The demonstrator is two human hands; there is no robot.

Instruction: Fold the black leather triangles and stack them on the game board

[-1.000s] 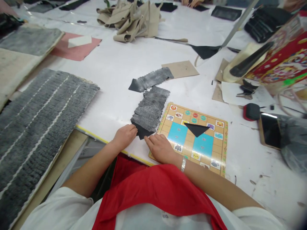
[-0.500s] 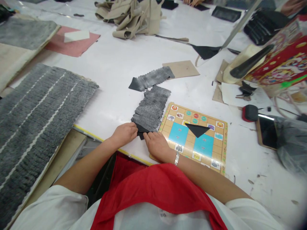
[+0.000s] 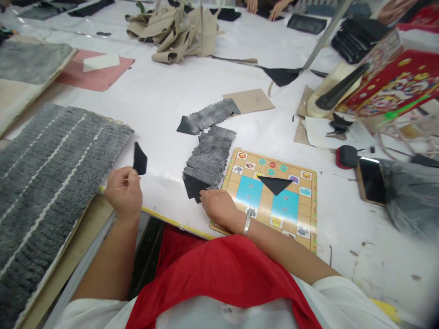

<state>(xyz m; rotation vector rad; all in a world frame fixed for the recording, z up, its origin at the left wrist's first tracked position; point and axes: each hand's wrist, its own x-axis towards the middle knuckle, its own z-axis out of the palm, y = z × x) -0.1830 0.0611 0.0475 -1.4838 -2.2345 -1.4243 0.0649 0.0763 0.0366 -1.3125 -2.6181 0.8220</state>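
My left hand (image 3: 124,189) is raised near the table's front edge, thumb and finger closed on a small black flat piece (image 3: 140,159) with angled ends. My right hand (image 3: 221,208) lies low at the corner of the game board, fingers curled together against the edge of some black pieces (image 3: 195,186). What those fingers may grip is hidden. The black pieces lie at the near end of a row of overlapping grey strips (image 3: 211,153). Beyond it is a second, narrower grey row (image 3: 210,115) with a dark pointed end.
A black triangular piece (image 3: 275,184) lies on the printed game board (image 3: 264,208). To the left is a board covered in grey strips (image 3: 58,169). A phone (image 3: 371,180), a red box (image 3: 394,82) and a beige pile (image 3: 181,34) surround the area. Another person's hands (image 3: 274,9) are far across.
My left hand has moved left, away from the grey row, and lifted a small black piece. My right hand stays by the black pieces. The view has shifted slightly.
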